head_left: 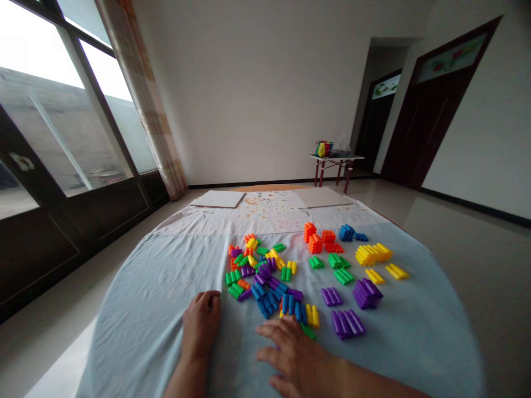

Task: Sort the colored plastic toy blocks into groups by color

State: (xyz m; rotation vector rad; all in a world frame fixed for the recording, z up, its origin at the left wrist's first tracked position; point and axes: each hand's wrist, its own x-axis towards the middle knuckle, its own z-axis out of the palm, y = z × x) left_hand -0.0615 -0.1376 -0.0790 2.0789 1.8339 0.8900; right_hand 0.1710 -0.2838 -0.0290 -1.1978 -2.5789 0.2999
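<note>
A blue block of joined plastic tubes (pixel 287 304), long axes directed away, is seen just beyond the nearer right hand (pixel 297 349), spread and apparently unloaded; whether anything is enclosed by the curled left hand (pixel 202 314) cannot be told

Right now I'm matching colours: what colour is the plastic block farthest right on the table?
The farthest-right plastic block is yellow, clearest in the head view.

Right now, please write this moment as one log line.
left hand: beside mixed-colour pile; right hand: spread, at pile's near edge; single-colour groups: right of pile
</note>
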